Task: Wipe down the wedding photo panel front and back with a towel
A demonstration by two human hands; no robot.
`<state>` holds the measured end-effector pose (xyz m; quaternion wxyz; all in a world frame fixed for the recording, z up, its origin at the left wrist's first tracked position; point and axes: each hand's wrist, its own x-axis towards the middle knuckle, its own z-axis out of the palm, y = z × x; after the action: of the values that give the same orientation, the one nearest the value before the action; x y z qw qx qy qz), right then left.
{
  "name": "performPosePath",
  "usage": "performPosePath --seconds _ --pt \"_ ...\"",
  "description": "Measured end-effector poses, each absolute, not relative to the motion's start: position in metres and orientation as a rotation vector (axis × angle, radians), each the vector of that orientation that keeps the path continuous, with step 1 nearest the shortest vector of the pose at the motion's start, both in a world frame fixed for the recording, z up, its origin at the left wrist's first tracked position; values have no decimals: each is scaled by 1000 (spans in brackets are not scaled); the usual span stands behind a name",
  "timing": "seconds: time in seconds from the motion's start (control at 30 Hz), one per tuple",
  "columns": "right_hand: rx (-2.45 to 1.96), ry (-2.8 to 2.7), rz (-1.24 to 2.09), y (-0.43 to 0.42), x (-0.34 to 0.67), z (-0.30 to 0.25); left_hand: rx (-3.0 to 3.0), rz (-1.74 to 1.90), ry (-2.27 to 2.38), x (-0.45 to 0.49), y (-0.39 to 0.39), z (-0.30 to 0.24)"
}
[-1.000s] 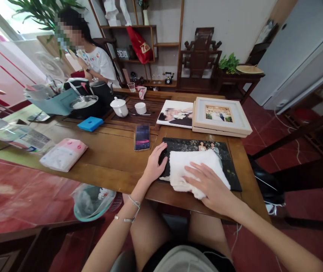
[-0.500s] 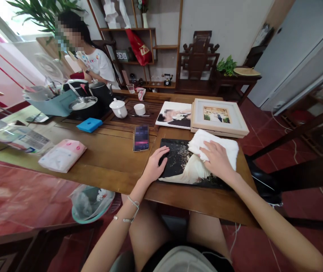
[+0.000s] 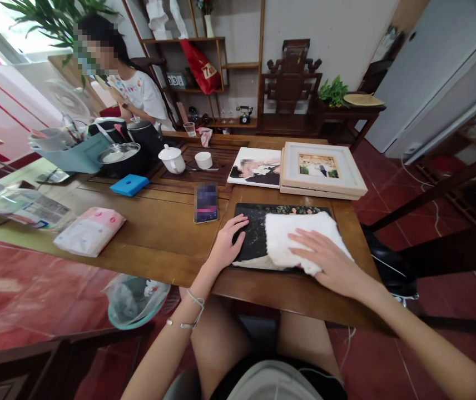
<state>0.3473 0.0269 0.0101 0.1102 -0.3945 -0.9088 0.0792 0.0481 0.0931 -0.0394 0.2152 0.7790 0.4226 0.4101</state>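
Observation:
A dark photo print [image 3: 255, 240] lies flat on the wooden table [image 3: 163, 233] in front of me. My left hand [image 3: 228, 243] rests on its left edge, fingers spread and flat, holding nothing. A white folded cloth [image 3: 296, 238] covers the print's right half. My right hand [image 3: 330, 261] lies palm down on the cloth's near right part, fingers stretched out and pressing it against the print.
A phone [image 3: 207, 203] lies left of the print. Behind it are a framed photo [image 3: 320, 175] and another print [image 3: 257, 166]. A tea tray with teapot [image 3: 172, 159] and cup [image 3: 203, 160], a blue box [image 3: 129, 184] and a tissue pack [image 3: 90, 230] stand further left. A person [image 3: 132, 91] sits at the far side.
My right hand slid the cloth up to the print's far right corner, then back toward me over the print's right half. My left hand stayed in place.

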Motion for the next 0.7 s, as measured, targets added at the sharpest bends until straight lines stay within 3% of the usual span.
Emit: performPosePath --seconds 0.2,0.4,0.7 --pt "-1451 -2408 -55 77 396 -11 2162 1143 1115 46 91 -36" --pt "-1600 -2423 -237 74 383 -15 2105 1160 1060 45 91 -31" --pt "-1243 -2631 -47 18 332 -2 2103 1156 1030 47 92 -33"
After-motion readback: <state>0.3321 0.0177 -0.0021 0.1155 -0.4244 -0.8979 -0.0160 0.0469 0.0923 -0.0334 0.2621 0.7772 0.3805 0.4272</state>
